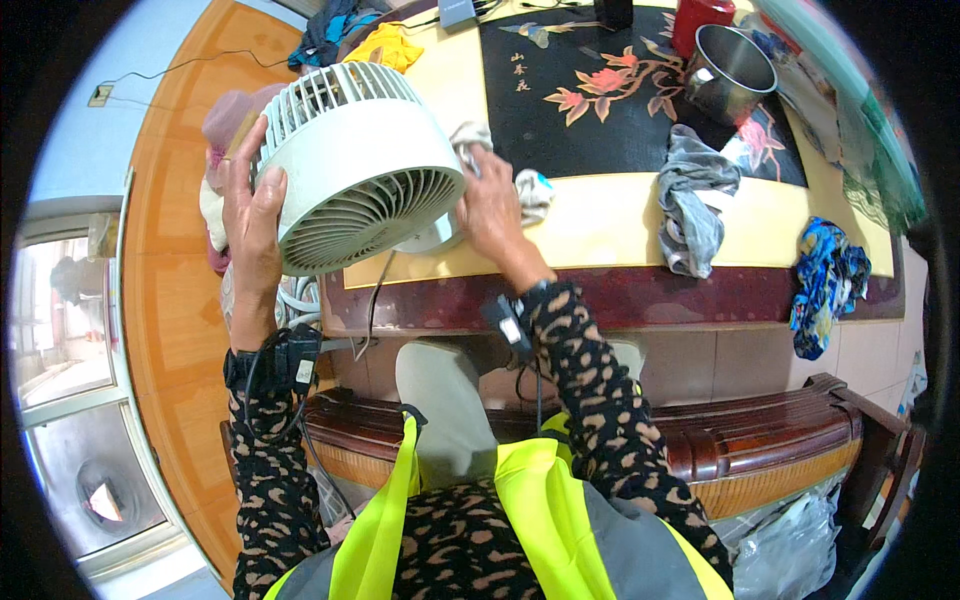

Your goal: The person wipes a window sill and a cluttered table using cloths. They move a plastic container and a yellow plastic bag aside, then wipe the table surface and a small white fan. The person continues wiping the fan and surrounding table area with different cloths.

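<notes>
A pale green-white round table fan (365, 160) is tilted over the table's left end, with its slatted grille toward me. My left hand (255, 205) grips the fan's left side, thumb on the housing and fingers reaching up to the rear slats. At the fan's right side, my right hand (490, 205) is closed on a crumpled grey-white cloth (469, 138), its fingertips partly hidden. The fan's base (432, 238) shows below the head, and a dark cord (376, 295) hangs from there over the table edge. A small patterned white cloth (535, 195) lies just right of my right hand.
On the yellow-topped table (600, 225) lie a grey cloth (692, 200) and a blue patterned cloth (828, 280) at the edge. A metal pot (731, 75) and a red container (700, 22) stand at the back right. A wooden bench (760, 440) runs behind the table's near edge.
</notes>
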{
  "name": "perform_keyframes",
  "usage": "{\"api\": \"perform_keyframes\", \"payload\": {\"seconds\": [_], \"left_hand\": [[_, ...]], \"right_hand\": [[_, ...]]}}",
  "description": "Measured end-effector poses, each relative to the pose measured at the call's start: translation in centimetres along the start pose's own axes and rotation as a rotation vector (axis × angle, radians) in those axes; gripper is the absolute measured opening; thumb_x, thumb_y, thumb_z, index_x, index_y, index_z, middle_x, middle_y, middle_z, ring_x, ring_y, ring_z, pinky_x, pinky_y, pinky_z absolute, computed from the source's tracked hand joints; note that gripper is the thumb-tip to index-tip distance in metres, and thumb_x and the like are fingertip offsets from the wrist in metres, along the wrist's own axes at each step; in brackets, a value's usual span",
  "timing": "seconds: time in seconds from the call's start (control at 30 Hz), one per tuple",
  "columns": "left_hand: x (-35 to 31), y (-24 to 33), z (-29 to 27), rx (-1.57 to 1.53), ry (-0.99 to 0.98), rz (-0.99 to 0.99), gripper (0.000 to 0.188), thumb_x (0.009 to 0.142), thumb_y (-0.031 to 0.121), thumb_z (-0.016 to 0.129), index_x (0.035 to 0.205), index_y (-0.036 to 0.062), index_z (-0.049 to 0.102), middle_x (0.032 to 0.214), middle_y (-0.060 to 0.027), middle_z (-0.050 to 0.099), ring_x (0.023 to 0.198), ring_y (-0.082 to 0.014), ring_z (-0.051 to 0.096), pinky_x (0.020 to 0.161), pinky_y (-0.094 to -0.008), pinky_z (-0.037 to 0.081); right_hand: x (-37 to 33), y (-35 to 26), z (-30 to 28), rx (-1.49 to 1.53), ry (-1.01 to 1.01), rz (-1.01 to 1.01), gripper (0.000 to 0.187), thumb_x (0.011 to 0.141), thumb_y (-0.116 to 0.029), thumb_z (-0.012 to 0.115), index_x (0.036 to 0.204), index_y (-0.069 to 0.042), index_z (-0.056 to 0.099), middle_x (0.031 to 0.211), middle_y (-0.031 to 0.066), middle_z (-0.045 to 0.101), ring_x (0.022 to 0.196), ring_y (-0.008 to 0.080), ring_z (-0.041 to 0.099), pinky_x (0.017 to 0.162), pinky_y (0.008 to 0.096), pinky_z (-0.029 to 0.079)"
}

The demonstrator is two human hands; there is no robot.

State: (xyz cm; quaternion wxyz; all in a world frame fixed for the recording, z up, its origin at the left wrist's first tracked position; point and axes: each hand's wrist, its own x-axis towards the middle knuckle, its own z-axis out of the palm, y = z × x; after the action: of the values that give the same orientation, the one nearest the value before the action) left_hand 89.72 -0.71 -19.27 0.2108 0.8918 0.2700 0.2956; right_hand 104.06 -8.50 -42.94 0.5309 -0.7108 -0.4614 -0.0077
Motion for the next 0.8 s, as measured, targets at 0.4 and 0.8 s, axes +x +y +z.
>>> {"api": "perform_keyframes", "payload": {"seconds": [0.4,0.8], "left_hand": [[-0.5,-1.8,-1.9,0.073,-0.085,0.1,0.071,0.09,0.041,0.045,0.146,-0.0022,0.038,0.147,-0.0187,0.04,0.137,-0.0291,0.035,0.115,-0.0406,0.023],[-1.4,-3.5,-1.8,-0.028,-0.042,-0.014,0.089,0.086,0.059,0.049,0.149,-0.0006,0.031,0.152,-0.0179,0.033,0.14,-0.0278,0.033,0.116,-0.0416,0.024]], "right_hand": [[-5.8,-3.1,-6.8,0.67,-0.257,0.47,0.039,0.086,-0.008,0.053,0.124,-0.004,0.061,0.114,0.0226,0.062,0.1,0.0403,0.06,0.094,0.0476,0.047],[13.9,3.4,4.6,0.108,-0.71,-0.077,0.032,0.084,-0.021,0.054,0.11,-0.007,0.066,0.107,0.02,0.068,0.101,0.0366,0.064,0.089,0.0474,0.05]]}}
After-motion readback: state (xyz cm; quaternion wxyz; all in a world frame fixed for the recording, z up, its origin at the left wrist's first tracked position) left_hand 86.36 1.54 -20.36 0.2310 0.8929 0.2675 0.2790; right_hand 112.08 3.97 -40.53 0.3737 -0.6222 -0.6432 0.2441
